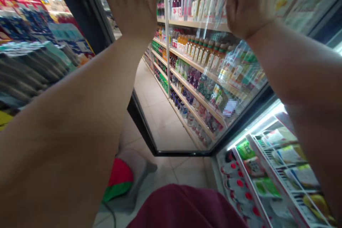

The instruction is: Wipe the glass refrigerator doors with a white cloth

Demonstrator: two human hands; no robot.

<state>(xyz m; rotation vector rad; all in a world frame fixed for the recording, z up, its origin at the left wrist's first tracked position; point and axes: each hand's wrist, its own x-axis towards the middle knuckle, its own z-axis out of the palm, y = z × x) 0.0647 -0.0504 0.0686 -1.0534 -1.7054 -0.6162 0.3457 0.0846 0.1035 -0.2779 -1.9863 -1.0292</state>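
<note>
Both my arms reach up in front of an open fridge's glass door (187, 114). My left hand (128, 0) is raised near the door's upper left part, palm forward with fingers stretched up and out of frame; it seems to hold nothing. My right hand (249, 1) is curled at the top right, its fingers bent away from me and partly cut off by the frame edge. What it grips, if anything, is hidden. Through the glass I see rows of drink bottles (205, 51) on shelves.
The fridge's lit wire shelves (269, 164) at lower right hold packaged goods. A store shelf with packets (34, 60) stands at left. A red and green bag or cloth (120, 180) lies on the tiled floor (160, 114). My dark red garment (181, 208) fills the bottom.
</note>
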